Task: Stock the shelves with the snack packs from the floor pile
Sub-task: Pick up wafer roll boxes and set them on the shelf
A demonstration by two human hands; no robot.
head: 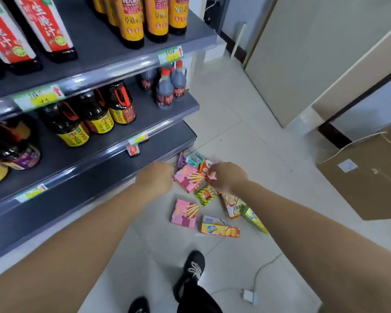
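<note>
The snack pile lies on the tiled floor by the end of the shelves. It holds an upper pink stick-biscuit box (186, 180), a second pink box (184, 213), a yellow cheese-biscuit box (220, 230), a green-yellow pack (205, 194), an orange-white box (232, 205), a green box (255, 219) and a teal pack (195, 159). My right hand (227, 177) is over the pile, fingers pinched on the pink right end of the upper pink box. My left hand (155, 177) hovers at that box's left edge, fingers curled, nothing visible in it. The lowest shelf (95, 188) is bare and dark grey.
Dark sauce bottles (95, 114) fill the upper shelves, which carry price tags (170, 54) on their rails. A cardboard box (370, 177) sits on the floor at right. A white charger (248, 295) with its cable lies near my black shoes (193, 269). A beige wall panel (303, 53) stands behind.
</note>
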